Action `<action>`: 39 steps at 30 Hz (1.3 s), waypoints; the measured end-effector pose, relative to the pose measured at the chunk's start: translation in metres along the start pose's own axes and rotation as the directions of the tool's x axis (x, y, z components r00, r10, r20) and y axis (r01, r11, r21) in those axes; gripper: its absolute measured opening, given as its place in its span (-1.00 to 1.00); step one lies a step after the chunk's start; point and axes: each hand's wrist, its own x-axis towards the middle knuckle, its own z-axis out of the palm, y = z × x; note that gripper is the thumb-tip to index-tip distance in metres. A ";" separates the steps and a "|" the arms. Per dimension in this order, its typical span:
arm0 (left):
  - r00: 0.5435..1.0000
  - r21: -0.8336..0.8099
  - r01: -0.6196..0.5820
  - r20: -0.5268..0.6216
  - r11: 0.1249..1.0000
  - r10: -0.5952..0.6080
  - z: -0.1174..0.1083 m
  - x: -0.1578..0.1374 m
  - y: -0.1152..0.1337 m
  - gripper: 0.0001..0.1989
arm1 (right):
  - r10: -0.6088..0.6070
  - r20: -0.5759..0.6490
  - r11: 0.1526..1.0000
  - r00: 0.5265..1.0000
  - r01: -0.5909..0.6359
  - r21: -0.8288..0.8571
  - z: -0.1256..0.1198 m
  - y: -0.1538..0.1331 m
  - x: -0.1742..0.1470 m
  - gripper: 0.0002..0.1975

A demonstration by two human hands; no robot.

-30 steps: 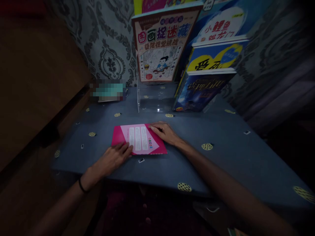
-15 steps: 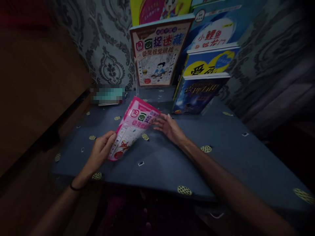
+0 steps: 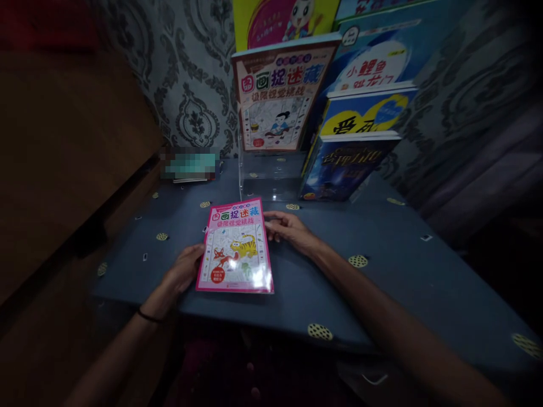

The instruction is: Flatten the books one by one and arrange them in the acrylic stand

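Note:
A thin pink-bordered picture book [image 3: 237,249] faces up towards me low over the table, its cover showing a red fox and a yellow striped cat. My left hand [image 3: 184,268] is closed on its left edge, with the fingers partly hidden behind it. Along the upper right edge, my right hand [image 3: 292,230] has its fingers stretched out, and the tips meet or nearly meet the cover's side. Behind it, a brown-bordered picture book [image 3: 280,96] of similar design leans upright in a clear stand [image 3: 263,189].
Right of the stand, a dark blue book [image 3: 345,167], a blue-and-yellow book [image 3: 369,110] and a teal book [image 3: 377,53] stand in tiers. A yellow book [image 3: 275,25] is at the back. A blurred teal item [image 3: 190,165] lies far left on the patterned tablecloth [image 3: 382,305].
The pink picture book has swung from a tilted angle to face me squarely, showing its whole cover. My right hand has lowered slightly beside its right edge; my left hand keeps its hold.

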 end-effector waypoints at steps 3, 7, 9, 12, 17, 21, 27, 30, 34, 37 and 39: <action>0.995 0.382 0.021 0.082 0.924 -0.057 -0.012 0.002 0.006 -0.62 | 0.002 -0.032 0.991 0.999 -0.006 -0.134 -0.002 0.009 0.004 -0.45; 0.974 0.806 -0.203 0.110 0.557 0.196 -0.020 0.003 0.020 -0.65 | -0.003 -0.013 0.961 1.000 0.000 -0.275 -0.004 0.014 0.006 -0.47; 0.908 0.903 -0.297 0.167 0.309 0.384 -0.018 0.007 0.024 -0.69 | -0.018 0.001 0.943 1.000 0.017 -0.332 -0.004 0.014 0.005 -0.51; 0.813 0.929 -0.357 0.258 0.097 0.522 -0.009 0.019 0.023 -0.74 | -0.041 -0.002 0.922 0.999 0.037 -0.386 -0.003 0.013 0.004 -0.55; 0.782 0.928 -0.373 0.320 -0.009 0.534 0.002 0.051 0.018 -0.68 | -0.088 -0.037 0.884 0.995 0.061 -0.464 -0.004 0.016 0.005 -0.58; 0.773 0.929 -0.371 0.316 -0.012 0.550 -0.001 0.066 0.014 -0.68 | -0.165 -0.063 0.840 0.984 0.106 -0.533 -0.006 0.019 0.005 -0.63; 0.721 0.915 -0.402 0.330 -0.020 0.609 -0.004 0.072 0.007 -0.72 | -0.351 0.023 0.620 0.936 0.250 -0.744 0.022 0.015 0.002 -0.65; 0.681 0.909 -0.413 0.351 -0.059 0.643 -0.004 0.075 0.004 -0.70 | -0.287 0.287 0.493 0.914 0.398 -0.774 0.048 0.016 0.011 -0.58; 0.659 0.903 -0.421 0.370 -0.087 0.655 -0.004 0.077 0.002 -0.67 | -0.142 0.399 0.325 0.906 0.423 -0.846 0.078 0.022 0.032 -0.42; 0.673 0.911 -0.400 0.367 -0.101 0.642 -0.004 0.077 0.002 -0.68 | -0.088 0.387 0.249 0.918 0.397 -0.883 0.088 0.026 0.042 -0.37; 0.675 0.911 -0.398 0.369 -0.107 0.639 -0.004 0.077 0.002 -0.69 | -0.077 0.383 0.224 0.921 0.390 -0.893 0.090 0.027 0.044 -0.38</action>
